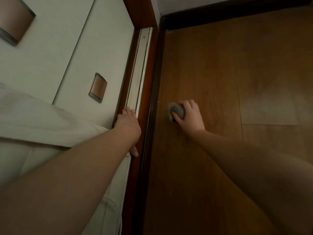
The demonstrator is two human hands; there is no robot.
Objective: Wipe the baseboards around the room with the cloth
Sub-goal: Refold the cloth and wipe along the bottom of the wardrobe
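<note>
A grey cloth [176, 111], bunched into a ball, is gripped in the right hand [190, 116], the fingers being curled round it and the cloth protruding towards the left. The cloth is held low over the wooden floor [220, 73], near the dark baseboard [153, 106] that runs along the floor's left edge; whether it touches the floor or the board cannot be told. A second dark baseboard [237, 9] is seen along the far wall, meeting the first at the corner. The left hand [128, 126] is laid on the pale track [138, 65] of the brown door frame [149, 68], its fingers extended and nothing held in it. To the left, pale sliding panels [59, 53] with recessed handles [97, 88] are observed, and a pale sleeve [33, 119] is noted at the left edge.
</note>
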